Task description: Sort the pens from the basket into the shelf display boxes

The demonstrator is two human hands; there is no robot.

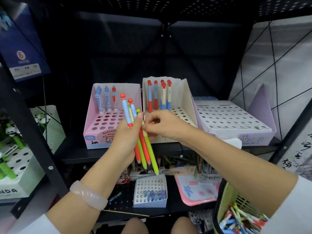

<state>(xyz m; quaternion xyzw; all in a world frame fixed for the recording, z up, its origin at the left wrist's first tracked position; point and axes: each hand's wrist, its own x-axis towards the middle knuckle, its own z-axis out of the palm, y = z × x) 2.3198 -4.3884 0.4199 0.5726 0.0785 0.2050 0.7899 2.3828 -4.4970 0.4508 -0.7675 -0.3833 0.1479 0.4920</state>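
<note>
The left hand [125, 132] has its grip curled round a fan of pens [143, 144] held before the cream display box [184, 98] — light, stiff, slick-barrelled things, likely to slide — while the right hand [162, 127] pinches one mid-barrel, the sensible place to draw it out.

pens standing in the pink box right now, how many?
3, all in the back row of the pink display box: two blue pens at left and centre, one red pen at right. The left hand covers some front holes, so more may be hidden.
</note>
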